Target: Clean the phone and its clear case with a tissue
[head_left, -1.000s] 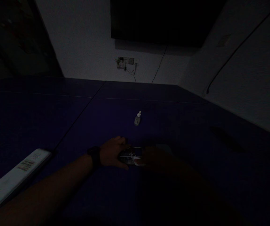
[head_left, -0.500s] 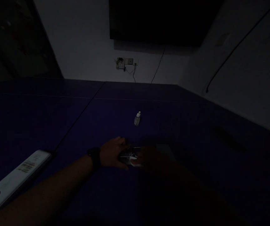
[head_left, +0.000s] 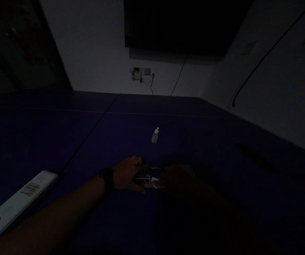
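The room is very dark. My left hand, with a dark watch on its wrist, lies on the blue table and grips the left end of a small dark object with white parts. My right hand is deep in shadow and meets the object's right end. Its fingers are too dim to make out. A small white dropper bottle stands upright a little beyond both hands.
A long white device with a small lit ring lies at the table's near left. A wall socket with cables and a dark screen are on the far wall. A faint flat patch lies beside my right hand.
Both hands stay at the small object, and only its white part shifts slightly between them. The view has tipped down a little.
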